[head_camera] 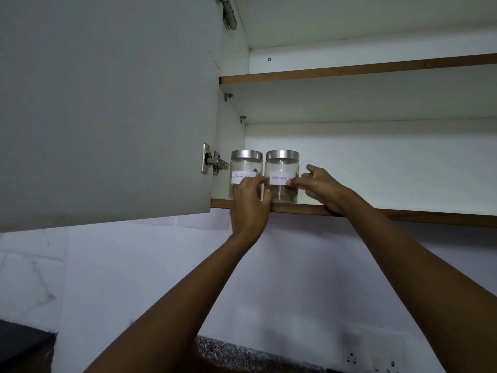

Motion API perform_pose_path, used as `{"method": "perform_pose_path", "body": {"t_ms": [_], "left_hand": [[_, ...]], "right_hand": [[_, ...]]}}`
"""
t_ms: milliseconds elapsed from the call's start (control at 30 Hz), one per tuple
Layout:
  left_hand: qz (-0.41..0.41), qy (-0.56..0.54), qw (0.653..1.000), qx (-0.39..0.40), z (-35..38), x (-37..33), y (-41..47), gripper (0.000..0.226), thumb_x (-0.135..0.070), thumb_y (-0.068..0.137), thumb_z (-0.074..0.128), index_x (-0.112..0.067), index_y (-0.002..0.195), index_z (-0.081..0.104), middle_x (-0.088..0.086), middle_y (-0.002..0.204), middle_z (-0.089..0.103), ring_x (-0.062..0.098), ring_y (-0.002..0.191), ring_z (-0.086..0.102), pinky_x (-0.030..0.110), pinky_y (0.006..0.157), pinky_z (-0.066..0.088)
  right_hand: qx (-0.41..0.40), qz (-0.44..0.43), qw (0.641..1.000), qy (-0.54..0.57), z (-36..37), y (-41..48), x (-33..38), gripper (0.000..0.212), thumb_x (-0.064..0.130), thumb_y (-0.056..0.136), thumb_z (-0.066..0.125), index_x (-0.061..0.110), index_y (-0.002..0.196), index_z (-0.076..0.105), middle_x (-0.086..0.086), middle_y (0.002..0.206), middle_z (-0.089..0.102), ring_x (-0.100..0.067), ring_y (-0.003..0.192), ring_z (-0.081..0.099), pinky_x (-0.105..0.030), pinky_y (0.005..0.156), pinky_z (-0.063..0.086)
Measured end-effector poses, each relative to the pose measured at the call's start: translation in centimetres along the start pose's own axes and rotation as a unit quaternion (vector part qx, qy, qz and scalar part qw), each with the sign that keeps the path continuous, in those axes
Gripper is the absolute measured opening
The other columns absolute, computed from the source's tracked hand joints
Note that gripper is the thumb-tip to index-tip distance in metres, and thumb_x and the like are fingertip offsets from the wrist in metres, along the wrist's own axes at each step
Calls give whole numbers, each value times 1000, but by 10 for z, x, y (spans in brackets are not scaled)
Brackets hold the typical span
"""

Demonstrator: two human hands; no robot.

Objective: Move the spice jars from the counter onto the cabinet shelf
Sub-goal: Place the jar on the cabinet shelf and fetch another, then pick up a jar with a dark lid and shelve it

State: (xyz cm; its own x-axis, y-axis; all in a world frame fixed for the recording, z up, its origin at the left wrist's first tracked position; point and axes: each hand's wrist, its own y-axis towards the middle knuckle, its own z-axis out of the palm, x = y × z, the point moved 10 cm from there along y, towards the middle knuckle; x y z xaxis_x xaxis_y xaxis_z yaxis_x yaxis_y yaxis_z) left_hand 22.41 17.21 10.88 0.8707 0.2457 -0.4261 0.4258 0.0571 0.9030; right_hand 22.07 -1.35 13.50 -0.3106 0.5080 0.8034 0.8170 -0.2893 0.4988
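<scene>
Two clear glass spice jars with steel lids and white handwritten labels stand side by side at the left end of the lower cabinet shelf (pixel 376 212). My left hand (pixel 251 203) reaches up in front of them. Its fingers lie against the front of the left jar (pixel 243 168) and its thumb touches the lower edge of the right jar (pixel 281 168). My right hand (pixel 321 187) is beside the right jar, fingertips touching its label side and one finger lifted. The bottoms of both jars are partly hidden by my hands.
The grey cabinet door (pixel 107 109) stands open on the left, with its hinge (pixel 212 160) next to the left jar. An upper shelf (pixel 349 70) runs above. The lower shelf extends bare to the right. A speckled counter edge (pixel 228 354) and wall sockets (pixel 376 364) lie below.
</scene>
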Motion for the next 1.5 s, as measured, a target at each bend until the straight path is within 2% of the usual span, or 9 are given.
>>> {"method": "perform_pose_path", "body": {"t_ms": [67,133,267,367,633,767,933,1267,1500], "left_hand": [[-5,-24,1000,0,-16,2,-11,19,-12,90,57,-15,107,66,-1,108,65,13,95,61,33,80,53],[-16,-48,999,12,-30,6,-25,14,-14,90,57,-17,100,66,-4,99,67,9,88,62,26,76,52],[-48,-102,993,47,-54,14,-63,9,-13,89,60,-19,90,67,-7,85,68,0,79,61,10,71,48],[-67,-126,984,102,-66,18,-102,8,-11,90,60,-14,91,67,-4,81,69,-3,73,63,19,71,54],[-164,-134,942,262,-97,37,-230,11,-11,93,55,-12,93,67,-2,83,70,14,81,66,29,71,54],[-186,-119,930,294,-122,45,-284,12,-14,92,58,-9,95,69,-2,81,70,9,78,66,24,72,54],[-214,-91,913,336,-151,61,-347,12,-5,90,58,-7,91,70,-4,75,69,1,69,63,15,66,50],[-335,47,851,402,-216,142,-484,10,-9,91,57,-10,92,67,1,89,66,-1,73,58,9,63,44],[-408,117,802,421,-225,190,-541,20,-10,86,63,-11,106,65,6,106,66,18,96,62,35,86,53]], "right_hand": [[-64,-35,997,-32,-11,-14,7,85,16,78,73,10,146,23,-13,144,38,-25,129,42,-33,104,36],[-156,-95,981,-60,-24,-42,18,64,9,79,69,12,137,41,-11,134,47,-25,117,51,-27,89,41],[-234,-177,955,-50,-26,-113,19,24,-4,77,61,8,97,65,-10,103,63,-17,84,58,-26,75,46],[-186,-164,969,-18,-1,-165,3,15,-6,78,61,4,88,66,-7,87,65,-8,73,59,-17,71,48],[-35,-78,996,-37,96,-283,-49,11,4,80,67,9,89,69,-3,91,69,-12,80,63,-17,73,49],[26,-14,999,-17,143,-338,-82,11,4,79,68,13,86,68,-2,91,69,-11,80,63,-16,70,50],[67,49,996,16,192,-396,-121,15,-5,77,68,7,86,68,-12,91,70,-24,88,66,-30,80,53],[197,217,955,-38,303,-495,-226,20,-4,81,62,1,101,64,-13,105,65,-20,99,60,-22,79,48],[199,248,943,-99,338,-515,-285,43,-2,72,71,9,112,60,-11,124,55,-25,116,53,-35,98,46]]}}
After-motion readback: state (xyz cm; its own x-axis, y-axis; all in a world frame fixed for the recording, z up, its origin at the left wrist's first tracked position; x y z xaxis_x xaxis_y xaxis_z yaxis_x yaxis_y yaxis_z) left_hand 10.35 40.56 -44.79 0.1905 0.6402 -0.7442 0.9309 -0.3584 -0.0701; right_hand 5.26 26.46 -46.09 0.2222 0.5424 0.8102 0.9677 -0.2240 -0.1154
